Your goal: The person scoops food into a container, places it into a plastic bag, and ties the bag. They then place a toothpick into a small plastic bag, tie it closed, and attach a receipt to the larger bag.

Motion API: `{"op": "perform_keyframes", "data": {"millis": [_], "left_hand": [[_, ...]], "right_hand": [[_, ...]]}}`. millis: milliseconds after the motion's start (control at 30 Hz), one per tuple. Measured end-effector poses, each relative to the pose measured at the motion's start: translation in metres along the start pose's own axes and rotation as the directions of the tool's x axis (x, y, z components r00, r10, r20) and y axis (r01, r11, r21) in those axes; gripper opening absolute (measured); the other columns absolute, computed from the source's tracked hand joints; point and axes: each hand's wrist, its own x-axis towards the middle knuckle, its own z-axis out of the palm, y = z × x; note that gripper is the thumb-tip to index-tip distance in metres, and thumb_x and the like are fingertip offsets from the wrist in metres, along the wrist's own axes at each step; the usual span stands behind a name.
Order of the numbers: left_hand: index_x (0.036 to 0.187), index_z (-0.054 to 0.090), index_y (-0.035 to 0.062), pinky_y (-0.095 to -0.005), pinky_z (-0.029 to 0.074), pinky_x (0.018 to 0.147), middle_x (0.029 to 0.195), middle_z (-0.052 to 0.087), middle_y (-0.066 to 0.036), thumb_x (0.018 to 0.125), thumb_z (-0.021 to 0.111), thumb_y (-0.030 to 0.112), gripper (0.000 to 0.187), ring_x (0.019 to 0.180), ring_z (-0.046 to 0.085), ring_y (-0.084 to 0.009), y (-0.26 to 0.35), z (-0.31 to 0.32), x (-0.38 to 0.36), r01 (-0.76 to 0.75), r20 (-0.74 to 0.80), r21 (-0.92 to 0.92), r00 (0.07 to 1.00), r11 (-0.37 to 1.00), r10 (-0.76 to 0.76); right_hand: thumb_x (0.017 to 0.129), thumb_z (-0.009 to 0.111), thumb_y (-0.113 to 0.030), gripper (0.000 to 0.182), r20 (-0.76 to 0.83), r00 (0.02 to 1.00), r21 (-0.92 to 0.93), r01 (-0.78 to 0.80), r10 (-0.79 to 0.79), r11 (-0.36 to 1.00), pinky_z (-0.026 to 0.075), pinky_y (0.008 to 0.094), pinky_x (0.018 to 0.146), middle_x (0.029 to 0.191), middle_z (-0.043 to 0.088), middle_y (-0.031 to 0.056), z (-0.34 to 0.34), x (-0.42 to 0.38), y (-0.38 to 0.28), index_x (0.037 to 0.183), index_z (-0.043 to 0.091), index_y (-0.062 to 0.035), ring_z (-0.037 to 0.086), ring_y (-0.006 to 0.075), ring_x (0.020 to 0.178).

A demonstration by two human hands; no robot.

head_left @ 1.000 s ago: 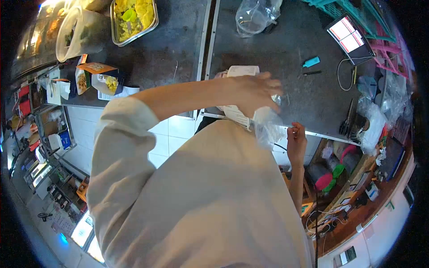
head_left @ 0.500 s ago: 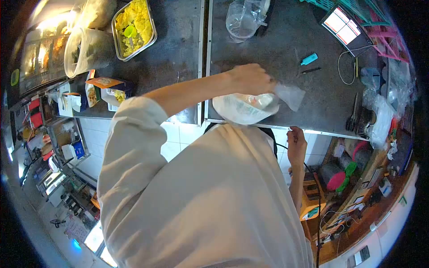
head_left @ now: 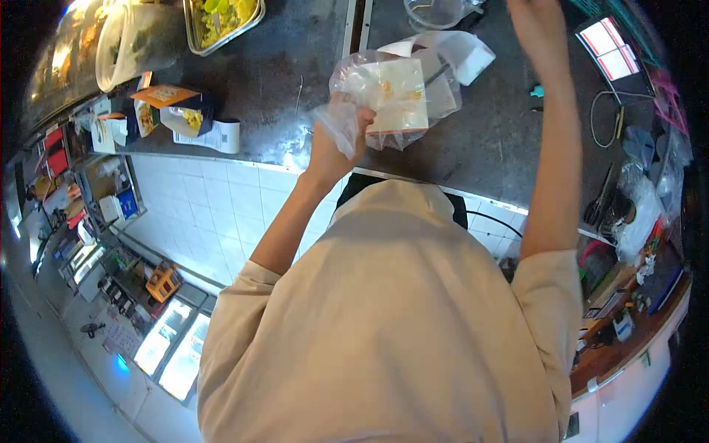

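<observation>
My left hand [head_left: 340, 140] is closed on the gathered end of a clear plastic bag [head_left: 354, 83], just in from the table's front edge. Inside the bag a pale, square-cornered package [head_left: 399, 96] shows through. White paper [head_left: 475, 68] lies at the bag's right side. My right hand [head_left: 533, 18] is stretched far forward at the top edge of the view, beyond the bag. Its fingers are blurred and partly cut off, so what they hold, if anything, is hidden.
On the dark table [head_left: 473, 148] are a clear container [head_left: 436, 13], a tray of yellow food [head_left: 221, 26], an opened box [head_left: 185, 111], a tablet-like screen [head_left: 609, 48], a small blue item [head_left: 537, 91] and a cable [head_left: 600, 136]. Black scissors [head_left: 600, 198] lie at right.
The bag has moved forward from the table edge and is spread out. My left hand has shifted left; my right hand has gone from beside the table edge to far forward.
</observation>
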Motion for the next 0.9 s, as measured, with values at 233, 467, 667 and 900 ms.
{"op": "perform_keyframes", "data": {"millis": [233,467,667,900], "left_hand": [[0.118,0.040,-0.0005,-0.0230,0.037,0.055,0.084,0.054,-0.007,0.084,0.069,0.010,0.046,0.068,0.047,-0.0095,0.015,0.020,-0.044,0.267,-0.254,-0.211,0.914,0.940,-0.317],[0.109,0.053,0.0017,-0.0277,0.047,0.066,0.091,0.057,-0.009,0.081,0.070,0.008,0.033,0.074,0.056,-0.0166,0.059,0.038,-0.089,0.317,0.177,-0.044,0.936,0.947,-0.305],[0.111,0.055,-0.0030,-0.0316,0.049,0.075,0.098,0.061,-0.012,0.085,0.070,0.020,0.038,0.085,0.061,-0.0230,0.092,0.058,-0.027,0.327,0.122,-0.348,0.945,0.879,-0.304],[0.106,0.061,-0.0042,-0.0268,0.050,0.071,0.085,0.067,-0.011,0.089,0.066,0.023,0.032,0.080,0.061,-0.0119,0.091,0.068,0.000,0.780,0.380,-0.466,0.602,0.416,-0.703]], "right_hand": [[0.085,0.061,-0.053,0.058,0.407,0.826,-0.552,-0.119,0.391,0.825,0.048,0.0385,0.084,0.098,0.067,0.0139,-0.005,-0.021,0.062,0.113,0.062,-0.0026,0.063,0.0280,0.092],[0.085,0.064,-0.045,0.047,0.220,0.906,-0.501,-0.214,0.362,0.839,0.050,0.0380,0.080,0.094,0.068,0.0171,0.041,-0.084,0.125,0.104,0.064,-0.0020,0.066,0.0286,0.093],[0.087,0.061,-0.012,0.011,0.160,0.976,-0.453,-0.061,0.148,0.890,0.051,0.0422,0.068,0.087,0.065,0.0130,-0.043,-0.120,0.015,0.096,0.062,-0.0047,0.065,0.0292,0.078],[0.083,0.063,-0.007,0.018,0.628,0.778,-0.253,0.189,0.013,0.949,0.046,0.0424,0.082,0.091,0.061,0.0136,-0.026,-0.205,-0.038,0.099,0.062,0.0000,0.058,0.0305,0.091]]}}
